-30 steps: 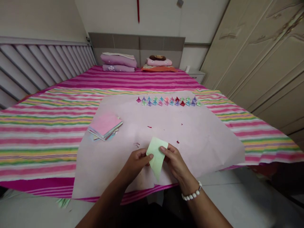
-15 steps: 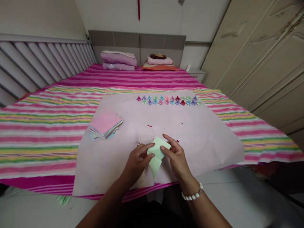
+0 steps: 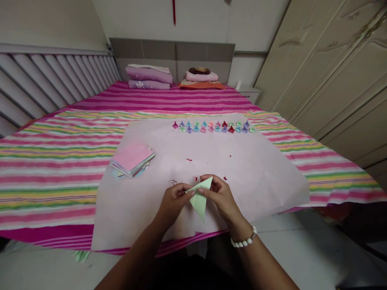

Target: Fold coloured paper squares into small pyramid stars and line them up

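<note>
A light green square of paper [image 3: 198,198] is held between both hands just above the near edge of a pale pink sheet [image 3: 256,173] spread on the bed. My left hand [image 3: 172,201] pinches its left side with thumb and fingers. My right hand [image 3: 222,197], with a white bead bracelet at the wrist, pinches the upper right part, where the top corner is bent over toward me. The paper's lower corner points down toward me.
A stack of coloured paper squares [image 3: 132,159] lies to the left on the pink sheet. A row of several small folded paper shapes [image 3: 213,127] lines its far edge. The striped bed cover [image 3: 57,161] spreads around; pillows [image 3: 149,76] sit at the headboard, wardrobe doors [image 3: 332,68] stand right.
The green paper's top corner has been folded down toward me; it stood flat and tall before. Both hands have shifted slightly up the sheet and closed in on the fold.
</note>
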A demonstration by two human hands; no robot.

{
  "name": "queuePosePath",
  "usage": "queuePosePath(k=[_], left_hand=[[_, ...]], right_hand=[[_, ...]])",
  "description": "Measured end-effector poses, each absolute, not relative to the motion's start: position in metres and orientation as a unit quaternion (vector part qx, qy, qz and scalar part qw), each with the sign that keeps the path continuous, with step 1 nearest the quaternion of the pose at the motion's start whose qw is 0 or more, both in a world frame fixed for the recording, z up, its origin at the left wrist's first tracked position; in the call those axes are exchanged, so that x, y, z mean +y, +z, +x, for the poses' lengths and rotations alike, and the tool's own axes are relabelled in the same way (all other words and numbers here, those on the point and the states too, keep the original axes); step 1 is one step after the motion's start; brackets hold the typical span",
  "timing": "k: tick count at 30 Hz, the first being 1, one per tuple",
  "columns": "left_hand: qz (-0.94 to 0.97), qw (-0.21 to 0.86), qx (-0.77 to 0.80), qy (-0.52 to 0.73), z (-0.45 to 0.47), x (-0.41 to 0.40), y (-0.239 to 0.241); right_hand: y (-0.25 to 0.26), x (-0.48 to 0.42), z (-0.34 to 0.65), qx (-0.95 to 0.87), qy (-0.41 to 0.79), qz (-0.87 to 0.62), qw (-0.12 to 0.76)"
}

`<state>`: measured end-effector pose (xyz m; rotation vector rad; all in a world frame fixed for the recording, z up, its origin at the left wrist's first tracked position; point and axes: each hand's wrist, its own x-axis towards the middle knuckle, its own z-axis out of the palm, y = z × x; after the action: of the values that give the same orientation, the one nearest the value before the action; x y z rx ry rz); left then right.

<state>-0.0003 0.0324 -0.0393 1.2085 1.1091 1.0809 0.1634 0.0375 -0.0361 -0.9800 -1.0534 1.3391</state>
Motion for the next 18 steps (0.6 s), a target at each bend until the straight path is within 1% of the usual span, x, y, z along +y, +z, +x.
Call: queuePosePath(k=[1,3,7,10,13,18], left_hand=[[0.501,0.567,0.468,0.457,0.001,0.032,-0.039],[0.483,0.583,0.465,0.458,0.003,0.031,-0.038],[0.422,0.638,0.45,0.461,0.004,0.029,-0.032],[0.334,0.7,0.423,0.468,0.004,0.027,-0.03],[0.273,0.746,0.383,0.472,0.005,0.026,-0.032],[0.266,0.767,0.342,0.474,0.007,0.026,-0.037]], right_hand=[[-0.036,0.038,0.162,-0.432,0.585,-0.413,0.549],[-0.034,0.039,0.159,-0.418,0.584,-0.423,0.553],[-0.026,0.043,0.159,-0.377,0.547,-0.439,0.604],[-0.021,0.043,0.16,-0.347,0.569,-0.408,0.624],[-0.021,0.037,0.159,-0.351,0.615,-0.367,0.603],[-0.022,0.026,0.155,-0.36,0.655,-0.352,0.563]])
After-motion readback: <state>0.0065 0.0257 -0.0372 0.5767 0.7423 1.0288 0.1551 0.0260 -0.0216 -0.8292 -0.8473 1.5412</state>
